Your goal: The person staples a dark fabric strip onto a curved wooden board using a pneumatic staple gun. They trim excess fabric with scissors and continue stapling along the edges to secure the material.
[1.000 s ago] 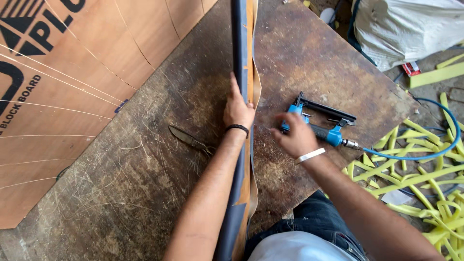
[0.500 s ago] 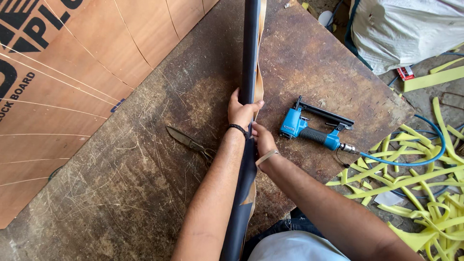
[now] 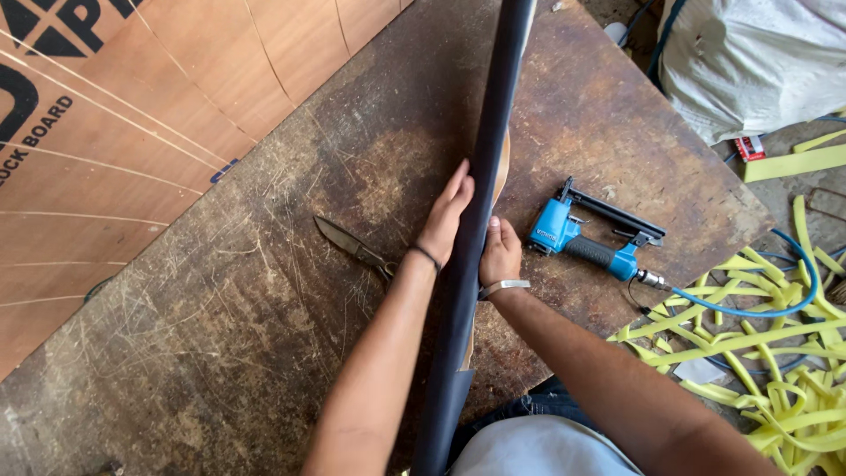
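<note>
A long narrow strip covered in dark fabric runs from my lap up across the worn brown worktable. My left hand lies flat against its left side, fingers stretched along the fabric. On the other side my right hand presses the strip, where a bit of tan wood shows. A blue pneumatic stapler lies on the table just right of my right hand. Dark scissors lie left of my left wrist.
A blue air hose leads from the stapler off the table's right edge. Yellow strips are piled on the floor at right, with a white sack beyond. Plywood sheets lean at upper left.
My right hand let go of the blue stapler and moved left onto the dark strip. The left hand slid along the strip and flattened against it.
</note>
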